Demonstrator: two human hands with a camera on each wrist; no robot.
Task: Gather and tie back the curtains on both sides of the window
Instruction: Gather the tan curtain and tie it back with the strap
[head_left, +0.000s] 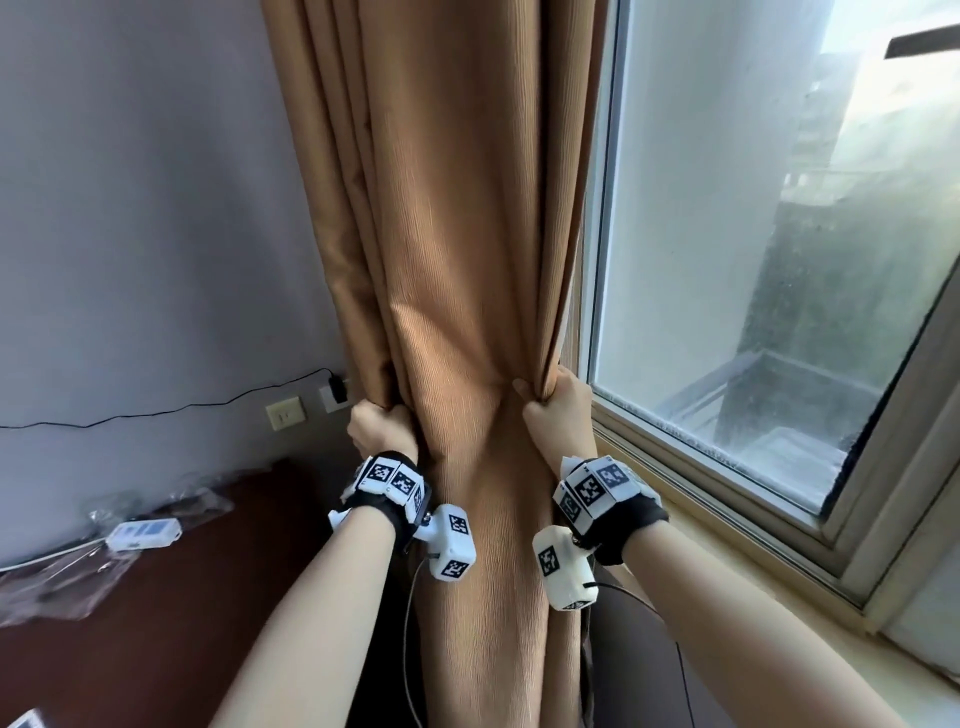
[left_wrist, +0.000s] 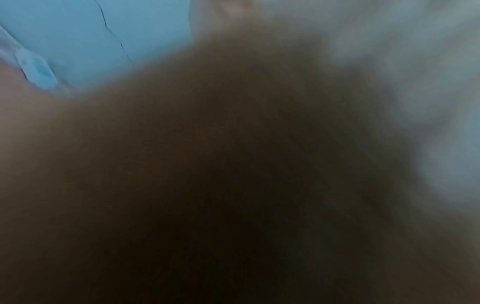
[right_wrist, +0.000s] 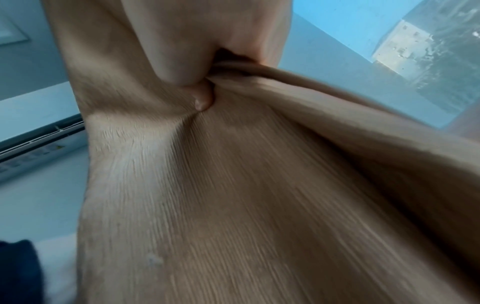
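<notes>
- A white box (head_left: 143, 533) lies on clear plastic wrap (head_left: 67, 566) on the dark table (head_left: 208, 597) at the far left, below the grey wall (head_left: 130, 208).
- A black cord (head_left: 171, 408) runs along the wall to a plug in a socket (head_left: 335, 396), with a beige switch plate (head_left: 284, 413) just beside it.
- The left hand (head_left: 382, 427) sits at the left edge of the curtain (head_left: 457, 260); its grip is curled round a bunch of the folds, knuckles up. The left wrist view is dark and blurred, so it adds nothing about the fingers.
- The brown ribbed curtain hangs between wall and window, drawn in to a waist at hand height between the two hands and falling loose below them.
- The right hand (head_left: 558, 410) holds the curtain's right edge, its grip pinching a gathered fold; in the right wrist view the thumb (right_wrist: 201, 100) presses into the cloth where the pleats converge.
- The window (head_left: 753, 234) is just right of the curtain, its sill (head_left: 727, 561) running below the right forearm.
- Both wrists carry black bands with white marker blocks.
</notes>
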